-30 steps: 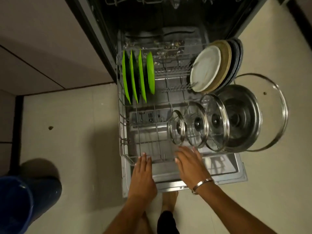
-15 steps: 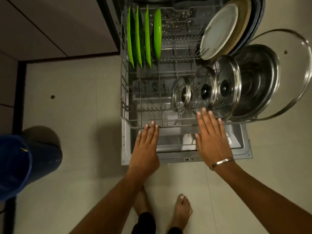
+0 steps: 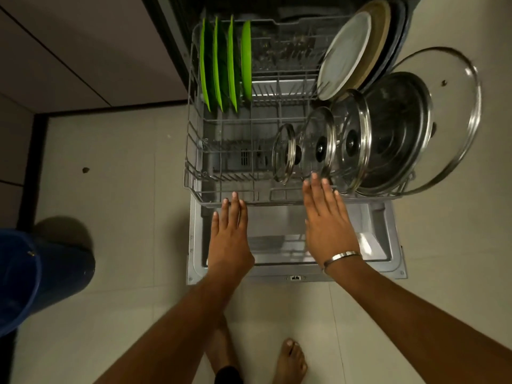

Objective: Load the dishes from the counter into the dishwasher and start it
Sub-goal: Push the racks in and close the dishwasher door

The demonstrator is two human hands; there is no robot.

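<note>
Two hands [image 3: 277, 231], rack [image 3: 191, 173], no legible writing

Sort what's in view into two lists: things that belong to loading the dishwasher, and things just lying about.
Job: lower rack; green plates; white plate; glass lids; steel lid; open door; left hand and right hand, fingers flat at the rack's front.

Lying about: blue bin; floor speck.

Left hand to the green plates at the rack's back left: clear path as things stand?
Probably yes. The left hand lies open at the rack's front rail, and the rack between it and the green plates holds nothing on that side.
</note>
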